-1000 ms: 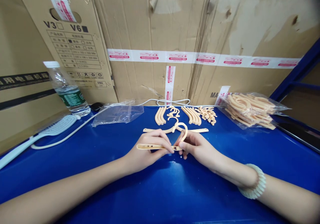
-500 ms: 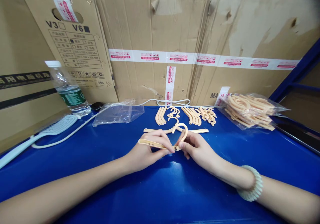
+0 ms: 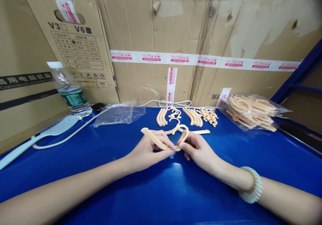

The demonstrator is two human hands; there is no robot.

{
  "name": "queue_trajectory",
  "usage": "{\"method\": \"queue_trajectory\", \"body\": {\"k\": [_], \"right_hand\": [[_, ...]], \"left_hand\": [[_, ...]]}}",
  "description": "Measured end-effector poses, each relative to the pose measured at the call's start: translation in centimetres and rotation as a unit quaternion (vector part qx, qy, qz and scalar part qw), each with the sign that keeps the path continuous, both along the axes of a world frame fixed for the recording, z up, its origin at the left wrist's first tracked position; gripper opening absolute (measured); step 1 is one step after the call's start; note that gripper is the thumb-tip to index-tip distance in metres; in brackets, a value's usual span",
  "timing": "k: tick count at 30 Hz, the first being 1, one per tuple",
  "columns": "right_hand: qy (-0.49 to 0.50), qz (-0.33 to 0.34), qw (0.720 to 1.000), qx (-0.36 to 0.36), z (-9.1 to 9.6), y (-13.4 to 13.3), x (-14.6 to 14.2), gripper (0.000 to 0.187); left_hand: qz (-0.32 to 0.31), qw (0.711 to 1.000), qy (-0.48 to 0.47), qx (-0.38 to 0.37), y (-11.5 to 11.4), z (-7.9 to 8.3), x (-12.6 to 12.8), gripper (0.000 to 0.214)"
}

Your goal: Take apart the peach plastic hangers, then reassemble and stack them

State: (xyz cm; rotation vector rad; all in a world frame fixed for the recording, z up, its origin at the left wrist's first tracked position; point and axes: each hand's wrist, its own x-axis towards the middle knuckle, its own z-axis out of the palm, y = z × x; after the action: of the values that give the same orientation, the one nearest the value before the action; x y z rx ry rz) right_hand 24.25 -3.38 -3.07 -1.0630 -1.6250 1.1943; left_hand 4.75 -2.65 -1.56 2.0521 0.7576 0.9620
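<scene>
My left hand [image 3: 148,151] pinches a beige plastic hanger arm [image 3: 153,138] that slants up to the left. My right hand [image 3: 195,148] pinches a beige hook piece [image 3: 184,132] whose loop stands just above its fingers. The two pieces meet between my thumbs, just above the blue table [image 3: 161,191]. Behind my hands lies an assembled beige hanger [image 3: 198,131], flat on the table. Farther back are rows of loose beige hanger parts [image 3: 187,115].
A clear bag of beige parts [image 3: 251,112] lies at the right rear. An empty clear bag [image 3: 119,113], a water bottle [image 3: 70,91], a white brush [image 3: 54,128] and a white cable [image 3: 173,102] sit at the left and rear. Cardboard boxes [image 3: 161,40] wall the back.
The free end of the hanger arm in my left hand has swung upward, from lying level to slanting up-left. My right hand has hardly moved.
</scene>
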Motion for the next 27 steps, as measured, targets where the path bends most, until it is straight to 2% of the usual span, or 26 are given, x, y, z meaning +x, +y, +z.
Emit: {"method": "queue_trajectory", "body": {"k": [5, 10, 17, 27], "right_hand": [[0.031, 0.026, 0.999, 0.004, 0.4, -0.1, 0.0, 0.031], [0.041, 0.027, 0.999, -0.002, 0.5, -0.2, 0.2, 0.037], [0.056, 0.036, 0.998, -0.008, 0.6, 0.0, 0.3, 0.037], [0.089, 0.043, 0.994, -0.039, 0.7, -0.1, 0.2, 0.035]], "left_hand": [[0.028, 0.992, -0.043, -0.116, 0.5, -0.5, 0.0, 0.019], [0.038, 0.978, -0.081, -0.190, 0.9, -0.8, -0.1, 0.023], [0.037, 0.969, -0.096, -0.226, 1.1, -0.5, 0.1, 0.029], [0.006, 0.957, -0.093, -0.274, 1.1, -0.4, 0.3, 0.037]]}}
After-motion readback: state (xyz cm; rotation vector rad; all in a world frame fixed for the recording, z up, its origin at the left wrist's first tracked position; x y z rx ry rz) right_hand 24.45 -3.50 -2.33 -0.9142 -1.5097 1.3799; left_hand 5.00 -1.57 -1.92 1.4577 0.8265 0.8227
